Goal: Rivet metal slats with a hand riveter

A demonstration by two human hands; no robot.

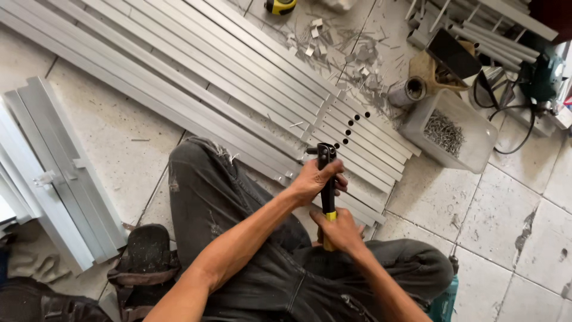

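A black hand riveter [326, 156] with yellow-and-black handles points down at a cross strip [351, 122] with a row of round holes, laid over long grey aluminium profiles [238, 77]. My left hand [314, 179] grips the tool's upper body. My right hand [339, 231] squeezes the lower handles close to my lap. The tool's nose meets the strip near its lowest hole. My knees in dark trousers [208, 191] sit under both arms.
A clear plastic tub [471, 149] of rivets lies to the right. Metal offcuts [351, 53] litter the tiles behind the profiles, with a tape measure [280, 6], tube sections [408, 90] and a green power tool [545, 74]. More profiles [53, 173] lie at left.
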